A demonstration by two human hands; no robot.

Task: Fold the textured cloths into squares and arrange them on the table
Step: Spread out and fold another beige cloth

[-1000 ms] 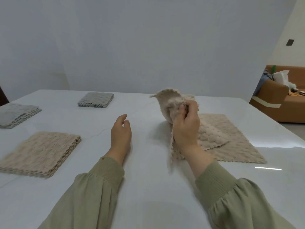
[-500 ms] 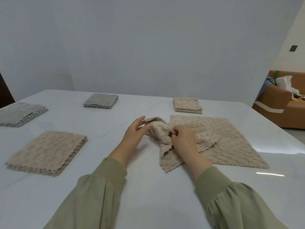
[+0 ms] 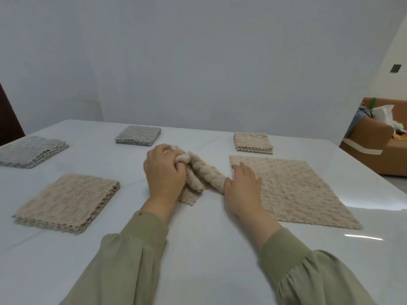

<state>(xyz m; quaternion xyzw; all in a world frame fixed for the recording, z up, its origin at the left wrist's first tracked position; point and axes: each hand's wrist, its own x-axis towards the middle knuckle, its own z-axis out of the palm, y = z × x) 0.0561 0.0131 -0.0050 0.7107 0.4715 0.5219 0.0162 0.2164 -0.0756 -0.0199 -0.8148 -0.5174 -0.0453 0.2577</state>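
Note:
A crumpled beige textured cloth (image 3: 201, 175) lies bunched on the white table (image 3: 198, 249) between my hands. My left hand (image 3: 164, 170) grips its left end, fingers curled around the fabric. My right hand (image 3: 243, 186) holds the cloth's right end with thumb and fingers, resting at the left edge of a flat, unfolded beige cloth (image 3: 290, 190). Folded squares lie around: a beige one (image 3: 68, 201) at near left, a beige one (image 3: 253, 143) at the back right, a grey one (image 3: 138, 136) at the back, and a grey one (image 3: 30, 150) at far left.
A grey wall stands behind the table. Past the table's right edge is a brown sofa (image 3: 378, 146) with a white bag and clutter on it. A dark door edge (image 3: 8, 119) shows at far left.
The crumpled cloth came down from mid-air onto the table. My left hand took hold of its left end and pulled it leftward; my right hand slid to its right end.

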